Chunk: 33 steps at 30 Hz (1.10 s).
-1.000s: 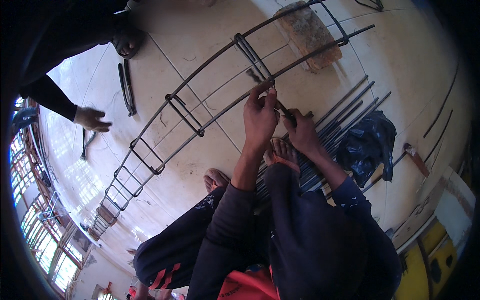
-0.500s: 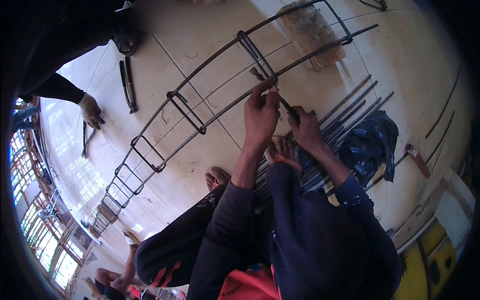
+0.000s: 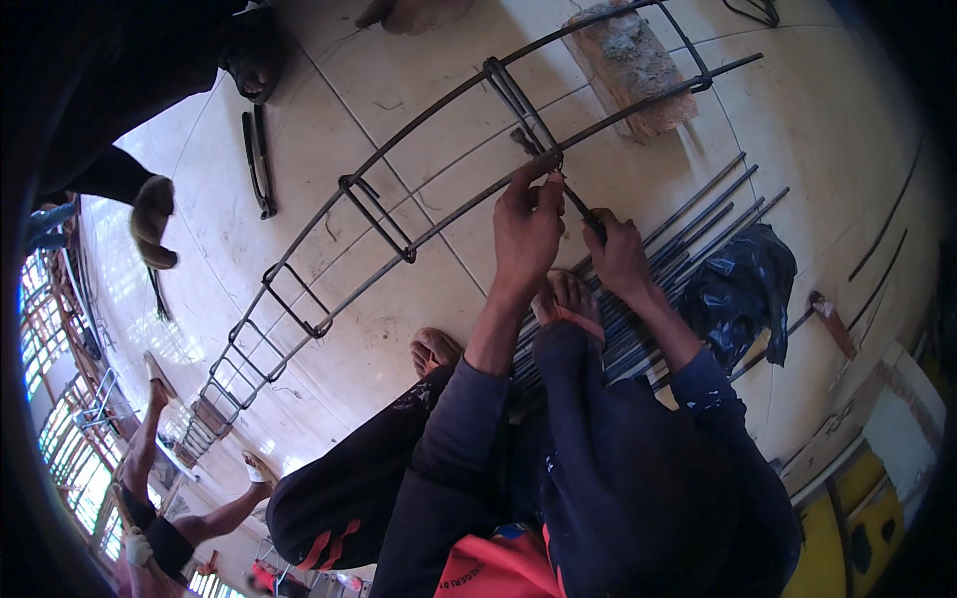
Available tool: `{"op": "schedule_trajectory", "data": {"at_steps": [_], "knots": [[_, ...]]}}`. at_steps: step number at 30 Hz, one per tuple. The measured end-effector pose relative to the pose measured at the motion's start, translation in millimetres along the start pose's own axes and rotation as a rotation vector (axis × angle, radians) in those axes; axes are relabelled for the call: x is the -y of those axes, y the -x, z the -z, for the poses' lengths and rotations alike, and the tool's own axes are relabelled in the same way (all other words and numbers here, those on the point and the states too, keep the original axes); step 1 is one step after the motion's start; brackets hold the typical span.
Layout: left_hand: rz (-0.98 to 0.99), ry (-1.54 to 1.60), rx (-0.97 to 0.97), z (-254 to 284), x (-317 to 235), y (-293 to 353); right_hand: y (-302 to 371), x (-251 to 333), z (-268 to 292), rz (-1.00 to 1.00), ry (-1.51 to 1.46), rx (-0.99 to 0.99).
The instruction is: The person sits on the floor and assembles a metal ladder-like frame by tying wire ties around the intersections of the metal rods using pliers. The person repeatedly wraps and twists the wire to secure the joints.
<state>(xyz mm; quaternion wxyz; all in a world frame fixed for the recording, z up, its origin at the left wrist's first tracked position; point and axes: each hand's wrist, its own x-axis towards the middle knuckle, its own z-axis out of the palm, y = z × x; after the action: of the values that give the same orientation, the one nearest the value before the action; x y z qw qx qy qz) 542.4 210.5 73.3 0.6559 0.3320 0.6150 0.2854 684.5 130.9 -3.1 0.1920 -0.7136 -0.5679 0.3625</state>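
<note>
A long rebar cage (image 3: 379, 219) of dark rods and square stirrups runs diagonally from the lower left to the upper right. My left hand (image 3: 528, 234) is closed at a stirrup corner on its near rod, thumb and index finger pinched there; any tie wire between them is too small to see. My right hand (image 3: 623, 261) is wrapped round the dark handle of a slim tool (image 3: 578, 202), whose far end reaches the same corner beside my left fingertips. The tool's head is hidden, so its exact kind cannot be told.
A rough block (image 3: 633, 65) lies beneath the cage's right end. Several loose steel rods (image 3: 688, 234) and a black plastic bag (image 3: 743, 284) lie by my right foot. Long-handled pincers (image 3: 257, 164) rest on the tiles. A co-worker's gloved hand (image 3: 153, 221) is at left; another person's legs (image 3: 199, 518) are lower left.
My hands keep their grip at the same corner, with little movement. The co-worker's gloved hand has drawn back leftward and turned. The person at lower left has come further into view.
</note>
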Motion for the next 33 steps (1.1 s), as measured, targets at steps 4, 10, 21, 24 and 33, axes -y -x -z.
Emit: {"op": "schedule_trajectory", "data": {"at_steps": [4, 10, 21, 24, 33], "knots": [[-0.037, -0.045, -0.017, 2, 2, -1, 1, 4, 5, 0.017, -0.013, -0.014], [-0.075, -0.060, -0.026, 1, 5, -2, 20, -1, -4, 0.047, -0.109, -0.017], [-0.181, -0.080, -0.097, -5, 16, 1, 79, 7, 51, -0.302, -0.778, 0.387], [-0.189, -0.088, -0.099, -5, 15, 1, 71, 3, 63, -0.327, -0.643, 0.526], [-0.212, -0.132, -0.096, -4, 13, 0, 40, 49, 106, -0.386, -0.552, 0.553]]}}
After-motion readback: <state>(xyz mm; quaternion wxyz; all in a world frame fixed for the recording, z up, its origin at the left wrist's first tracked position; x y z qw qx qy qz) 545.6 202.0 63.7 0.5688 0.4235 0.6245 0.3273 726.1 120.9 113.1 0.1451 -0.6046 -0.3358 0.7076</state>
